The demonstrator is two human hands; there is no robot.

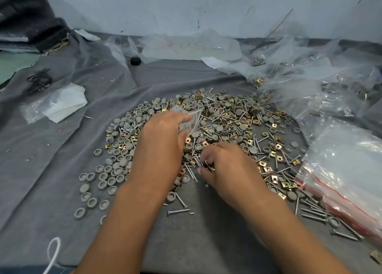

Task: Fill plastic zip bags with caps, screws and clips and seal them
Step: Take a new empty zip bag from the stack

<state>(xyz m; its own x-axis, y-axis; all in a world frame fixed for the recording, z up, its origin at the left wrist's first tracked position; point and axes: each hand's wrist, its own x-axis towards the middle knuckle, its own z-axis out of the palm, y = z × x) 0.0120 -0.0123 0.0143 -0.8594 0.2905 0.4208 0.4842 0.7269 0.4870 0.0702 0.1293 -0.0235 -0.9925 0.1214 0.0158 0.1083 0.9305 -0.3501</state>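
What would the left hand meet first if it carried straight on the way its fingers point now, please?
The left hand points up and right and already holds a small clear bag. Just beyond lies the heap of caps, screws and clips, probably first, though height above it is unclear.

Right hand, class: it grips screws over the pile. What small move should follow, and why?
Probably carry the screws in the right hand up to the small clear bag that the left hand holds above the pile, since the grip already looks full.
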